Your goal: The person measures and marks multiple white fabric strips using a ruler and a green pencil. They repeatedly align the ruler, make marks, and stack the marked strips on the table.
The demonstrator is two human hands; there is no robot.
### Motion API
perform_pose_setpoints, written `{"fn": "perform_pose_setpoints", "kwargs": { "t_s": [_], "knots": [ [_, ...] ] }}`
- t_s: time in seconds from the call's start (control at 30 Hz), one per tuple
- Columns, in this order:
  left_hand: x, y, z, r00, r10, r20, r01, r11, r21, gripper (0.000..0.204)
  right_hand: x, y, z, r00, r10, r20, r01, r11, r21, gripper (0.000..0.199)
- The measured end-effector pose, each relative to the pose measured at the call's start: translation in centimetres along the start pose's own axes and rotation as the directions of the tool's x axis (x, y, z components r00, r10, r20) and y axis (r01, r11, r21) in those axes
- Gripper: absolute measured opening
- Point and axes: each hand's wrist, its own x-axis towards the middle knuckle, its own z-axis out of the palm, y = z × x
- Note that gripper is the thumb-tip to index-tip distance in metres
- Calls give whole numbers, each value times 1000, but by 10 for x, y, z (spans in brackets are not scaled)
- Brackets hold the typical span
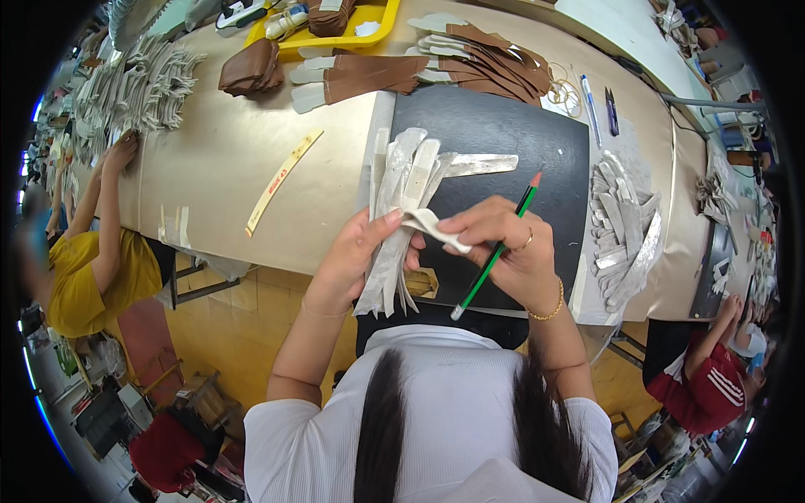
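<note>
My left hand (348, 256) grips a bundle of pale, silvery flat strips (405, 172), fanned out at both ends. One strip (426, 221) bends away from the bundle toward my right hand (521, 256), whose thumb and fingers pinch its end. Tucked through those same right fingers is a green pencil (475, 283), its red tip pointing up and away and its white end toward me. Both hands are above the near part of a black board (503, 117). Another silvery strip (486, 165) sticks out sideways from the bundle's far end.
Loose silvery strips (625, 230) lie right of the board, below two pens (611, 113). Brown-and-white strips (377, 75), a brown stack (251, 69) and a yellow tray (390, 18) line the far side. A narrow yellowish strip (283, 183) lies left. Co-workers sit at both sides.
</note>
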Motion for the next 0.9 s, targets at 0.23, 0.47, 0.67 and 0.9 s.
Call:
{"fn": "perform_pose_setpoints", "kwargs": {
  "t_s": [0.23, 0.47, 0.67, 0.9],
  "knots": [
    [3, 1, -2, 997, 8, -80, -11, 999, -31, 34, 2, -29, -11, 971, -61, 230, 43, 996, 82, 16],
    [-18, 38, -35, 866, 281, -413, -169, 943, 286, 29, -4, -19, -17, 919, 369, -140, -255, 824, 506, 22],
    [-46, 57, -58, 862, 300, -409, -93, 885, 456, 34, -9, 73, -25, 726, 541, -424, -572, 818, 63, 20],
    [-31, 33, -23, 981, 115, -158, -36, 902, 430, 30, 16, 35, -14, 942, 148, -302, -250, 909, -333, 32]
  ]
}}
